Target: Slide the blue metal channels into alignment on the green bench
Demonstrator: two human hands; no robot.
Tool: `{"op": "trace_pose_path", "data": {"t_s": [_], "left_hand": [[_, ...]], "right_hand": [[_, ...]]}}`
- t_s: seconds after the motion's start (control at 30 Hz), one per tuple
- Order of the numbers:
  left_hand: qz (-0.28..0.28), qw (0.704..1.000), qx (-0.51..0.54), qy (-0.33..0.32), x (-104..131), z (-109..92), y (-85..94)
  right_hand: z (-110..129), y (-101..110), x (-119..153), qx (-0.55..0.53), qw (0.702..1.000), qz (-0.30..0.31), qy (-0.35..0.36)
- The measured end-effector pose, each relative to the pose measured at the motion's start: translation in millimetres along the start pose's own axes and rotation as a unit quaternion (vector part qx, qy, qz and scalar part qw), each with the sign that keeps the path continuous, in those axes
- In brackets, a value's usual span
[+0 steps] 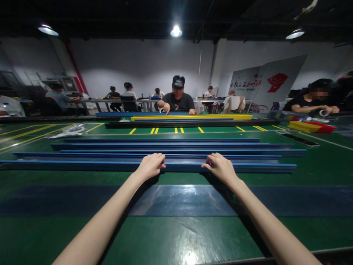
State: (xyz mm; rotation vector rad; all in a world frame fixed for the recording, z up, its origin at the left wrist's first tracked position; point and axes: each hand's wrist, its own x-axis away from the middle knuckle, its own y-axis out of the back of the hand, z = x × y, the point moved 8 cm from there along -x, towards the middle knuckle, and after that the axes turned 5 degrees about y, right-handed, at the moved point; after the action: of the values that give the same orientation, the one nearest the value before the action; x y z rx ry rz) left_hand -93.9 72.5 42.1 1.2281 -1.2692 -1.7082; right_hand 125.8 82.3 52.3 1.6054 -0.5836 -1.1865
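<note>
Across the green table lies a group of long blue channel strips, roughly parallel to one another. My left hand has its fingers curled over the nearest blue channel strip, with the thumb on its near side. Farther right along the same strip, my right hand grips it in a similar way, fingers bent over the top edge. Another blue channel strip runs right behind the held one, and a further blue strip lies beyond. A flat, glossy, see-through strip is spread beneath my forearms.
Beyond the blue strips, the green table has short yellow marks. Yellow strips and a black strip lie before a person opposite. A phone-like slab and yellow tray sit right; a clear plastic bundle left.
</note>
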Motion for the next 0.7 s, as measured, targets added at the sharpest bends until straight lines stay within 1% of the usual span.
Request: {"op": "trace_pose_path", "data": {"t_s": [0.1,0.2,0.3,0.43,0.5,0.63,0.7], "left_hand": [[0.001,1.000,-0.011,0.016,4,10,1.0],[-0.006,1.000,-0.006,0.029,7,15,3.0],[-0.006,0.999,0.026,0.035,6,18,4.2],[-0.005,0.997,0.073,0.028,4,23,3.7],[-0.023,0.997,0.055,0.042,3,31,3.7],[-0.083,0.990,-0.010,0.111,6,54,3.7],[-0.108,0.985,-0.028,0.134,8,62,3.5]], "right_hand": [[-1,-3,-1,0.005,1.000,-0.003,0.000],[2,-7,-6,0.017,1.000,0.003,0.009],[4,-9,-8,0.030,0.999,0.003,0.013],[8,-10,-9,0.063,0.998,-0.009,0.020],[12,-12,-11,0.071,0.997,-0.008,0.022],[24,-16,-17,0.071,0.997,0.002,0.029],[28,-17,-20,0.067,0.997,0.004,0.033]]}}
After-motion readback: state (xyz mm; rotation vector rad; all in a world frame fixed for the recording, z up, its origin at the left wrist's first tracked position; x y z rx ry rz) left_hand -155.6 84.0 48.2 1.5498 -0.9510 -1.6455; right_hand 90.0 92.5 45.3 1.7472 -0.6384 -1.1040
